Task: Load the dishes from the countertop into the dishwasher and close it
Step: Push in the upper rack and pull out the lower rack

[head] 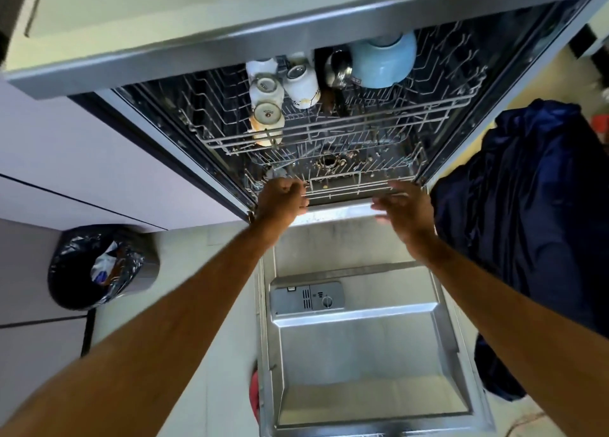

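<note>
- Dishwasher (184,146) stands open; its lower rack (356,179) sits inside the tub, with food crumbs scattered under its wires.
- Left hand (283,202) is at the left end of the lower rack's front rail, fingers curled tight round the wire.
- Right hand (405,206) is at the right end of that same rail, fingers loose and slightly spread. It is blurred, so I cannot tell whether it touches the wire.
- Door (362,354) lies dropped flat on the near side of the lower rack, with the dispenser (306,298) set in its inner face.
- Upper rack (329,130) hangs above the lower rack, drawn partly out.
- White cups (267,90) stand upside down in a row above the lower rack's left part, a white mug (301,85) just beside them.
- Blue bowl (384,61) rests tilted, above the lower rack's right part, next to a steel vessel (337,67).
- Bin (99,265), lined with a black bag, stands well left of the lower rack.
- Dark blue cloth (527,206) hangs just right of the lower rack.
</note>
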A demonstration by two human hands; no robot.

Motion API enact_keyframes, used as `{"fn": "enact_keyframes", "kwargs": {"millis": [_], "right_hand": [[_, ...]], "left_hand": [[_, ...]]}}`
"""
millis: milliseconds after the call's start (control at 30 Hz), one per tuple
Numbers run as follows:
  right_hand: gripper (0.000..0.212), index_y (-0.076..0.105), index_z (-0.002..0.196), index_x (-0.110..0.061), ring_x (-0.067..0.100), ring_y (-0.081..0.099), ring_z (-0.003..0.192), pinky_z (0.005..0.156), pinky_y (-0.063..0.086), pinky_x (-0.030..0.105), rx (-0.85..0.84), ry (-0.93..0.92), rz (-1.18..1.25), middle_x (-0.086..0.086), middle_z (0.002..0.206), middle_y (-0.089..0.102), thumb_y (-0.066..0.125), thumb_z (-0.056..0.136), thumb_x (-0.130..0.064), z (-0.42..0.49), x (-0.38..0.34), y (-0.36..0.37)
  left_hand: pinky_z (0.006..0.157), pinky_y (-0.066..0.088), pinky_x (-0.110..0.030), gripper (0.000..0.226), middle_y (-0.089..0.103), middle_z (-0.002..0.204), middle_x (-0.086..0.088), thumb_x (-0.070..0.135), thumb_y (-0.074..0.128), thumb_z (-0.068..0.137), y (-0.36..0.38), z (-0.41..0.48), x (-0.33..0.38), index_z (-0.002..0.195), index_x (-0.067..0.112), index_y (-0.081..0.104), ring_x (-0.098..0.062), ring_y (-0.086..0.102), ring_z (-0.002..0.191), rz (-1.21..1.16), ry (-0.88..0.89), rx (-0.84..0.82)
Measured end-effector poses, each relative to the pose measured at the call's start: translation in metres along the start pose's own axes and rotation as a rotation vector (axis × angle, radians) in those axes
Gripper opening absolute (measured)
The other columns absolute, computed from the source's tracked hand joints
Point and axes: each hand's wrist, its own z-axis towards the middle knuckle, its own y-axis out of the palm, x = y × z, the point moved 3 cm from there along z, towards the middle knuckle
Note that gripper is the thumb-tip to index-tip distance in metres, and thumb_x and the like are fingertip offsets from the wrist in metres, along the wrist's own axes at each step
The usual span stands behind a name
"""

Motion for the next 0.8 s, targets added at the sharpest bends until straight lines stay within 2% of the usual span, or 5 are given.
{"fn": "enact_keyframes", "kwargs": {"millis": [100, 333, 467, 633, 800], "right_hand": [[0.043, 0.061, 0.128, -0.009, 0.023, 0.070, 0.104, 0.092, 0.054, 0.028, -0.006, -0.140, -0.607, 0.012, 0.117, 0.072, 0.075, 0.087, -0.015, 0.000, 0.046, -0.006], [0.095, 0.005, 0.156, 0.009, 0.038, 0.004, 0.154, 0.121, -0.007, 0.027, -0.184, -0.597, -1.217, 0.027, 0.165, 0.004, 0.067, 0.094, -0.026, 0.081, 0.068, 0.026], [0.108, -0.002, 0.159, -0.001, 0.032, -0.001, 0.156, 0.126, -0.001, 0.036, -0.267, -0.609, -1.317, 0.018, 0.168, -0.003, 0.070, 0.090, -0.042, 0.142, 0.060, 0.058], [0.053, 0.048, 0.142, -0.004, 0.034, 0.051, 0.132, 0.113, 0.038, 0.038, -0.269, -0.612, -1.257, 0.021, 0.142, 0.055, 0.055, 0.102, -0.038, 0.160, 0.054, 0.089], [0.037, 0.064, 0.126, 0.003, 0.037, 0.060, 0.117, 0.087, 0.047, 0.013, -0.272, -0.549, -1.295, 0.025, 0.128, 0.064, 0.048, 0.106, -0.025, 0.141, 0.060, 0.081]], "left_hand": [[0.088, 0.054, -0.031, 0.018, 0.073, 0.108, -0.019, 0.008, 0.058, 0.094, 0.011, 0.015, -0.030, 0.107, 0.000, 0.069, -0.031, 0.069, 0.103, 0.559, 0.223, 0.047], [0.125, 0.021, -0.045, 0.089, 0.022, 0.158, -0.026, 0.014, 0.068, 0.087, 0.030, 0.102, -0.081, 0.154, -0.006, 0.014, -0.040, 0.020, 0.148, 1.172, 0.540, -0.012], [0.120, 0.029, -0.048, 0.113, 0.010, 0.166, -0.021, 0.023, 0.075, 0.085, 0.039, 0.157, -0.103, 0.159, 0.008, -0.009, -0.038, 0.026, 0.149, 1.117, 0.398, -0.254], [0.092, 0.048, -0.040, 0.083, 0.058, 0.129, -0.024, 0.017, 0.071, 0.090, 0.054, 0.164, -0.114, 0.154, 0.006, 0.020, -0.040, 0.057, 0.117, 0.953, 0.407, -0.236], [0.089, 0.050, -0.038, 0.057, 0.065, 0.124, -0.026, 0.010, 0.056, 0.099, 0.050, 0.144, -0.112, 0.151, 0.007, 0.036, -0.039, 0.064, 0.111, 1.007, 0.444, -0.240]]}}
